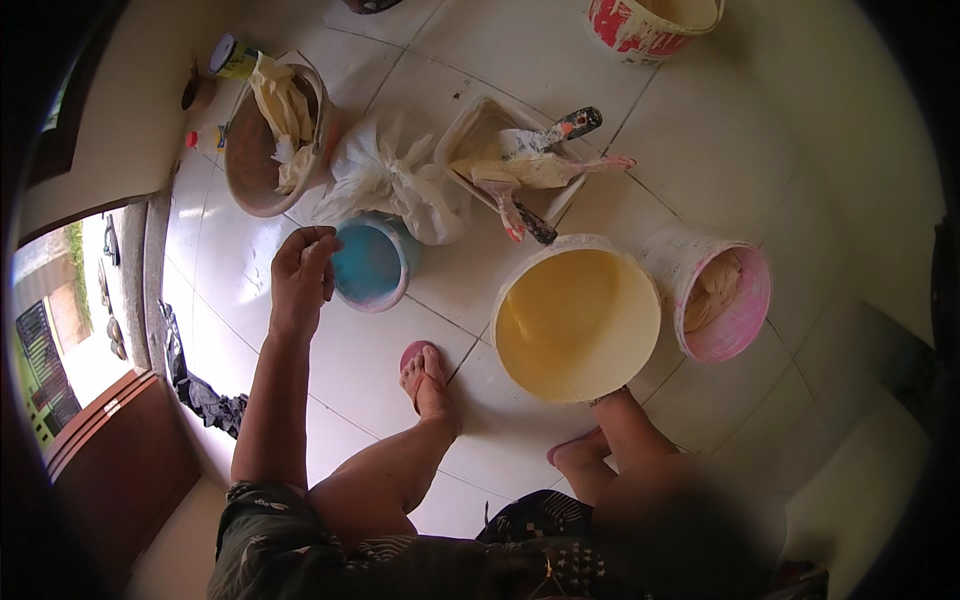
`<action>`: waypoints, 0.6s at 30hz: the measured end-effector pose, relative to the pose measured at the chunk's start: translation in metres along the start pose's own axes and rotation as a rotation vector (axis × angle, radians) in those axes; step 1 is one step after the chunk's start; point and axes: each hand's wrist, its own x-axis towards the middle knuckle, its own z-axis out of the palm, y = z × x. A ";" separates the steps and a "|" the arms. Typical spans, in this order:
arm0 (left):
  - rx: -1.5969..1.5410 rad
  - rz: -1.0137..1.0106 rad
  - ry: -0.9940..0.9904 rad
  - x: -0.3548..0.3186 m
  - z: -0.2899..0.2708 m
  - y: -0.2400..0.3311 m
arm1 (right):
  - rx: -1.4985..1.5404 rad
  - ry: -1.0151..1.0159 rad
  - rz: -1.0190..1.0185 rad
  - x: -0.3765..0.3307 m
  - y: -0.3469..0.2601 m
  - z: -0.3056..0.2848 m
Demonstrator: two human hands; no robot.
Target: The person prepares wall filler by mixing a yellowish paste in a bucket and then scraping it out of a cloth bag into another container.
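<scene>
- Head view looks down on a pale tiled floor (pixel 350 375), where many containers stand around the person.
- Left hand (pixel 303 262) is lifted, with its fingers bent together; I cannot tell if something thin is between them. It appears at the left edge of the blue bucket (pixel 408 268), but if it touches this bucket is not clear.
- Right forearm (pixel 635 432) reaches to the near side of the large cream bucket (pixel 576 243). The hand itself is hidden behind this bucket, so I cannot tell the state of that grip.
- The cream bucket is in front of the person, right of the middle, and its wide mouth faces the camera; the inside looks yellowish.
- Just beside it, on the right, is a pink-rimmed bucket (pixel 757 290), with light cloth (pixel 715 290) inside.
- Beyond the cream bucket, a pale tray (pixel 462 132) carries paint-stained tools (pixel 582 122), whose handles go over its edge.
- Left of the tray is a tied white plastic bag (pixel 395 180), and next to it a brownish bucket (pixel 250 170) with cream cloth (pixel 284 105) in it.
- At the far side stands a red and white bucket (pixel 625 35).
</scene>
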 end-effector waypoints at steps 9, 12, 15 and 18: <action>-0.089 0.179 -0.029 0.039 0.032 0.053 | 0.091 -0.055 -0.204 0.046 -0.052 0.060; -0.083 0.271 -0.062 0.049 0.040 0.074 | 0.094 -0.112 -0.191 0.058 -0.057 0.064; -0.091 0.386 -0.087 0.057 0.053 0.094 | 0.047 -0.136 -0.076 0.056 -0.058 0.052; -0.058 0.484 -0.110 0.058 0.068 0.111 | -0.180 0.003 0.236 0.038 -0.056 0.034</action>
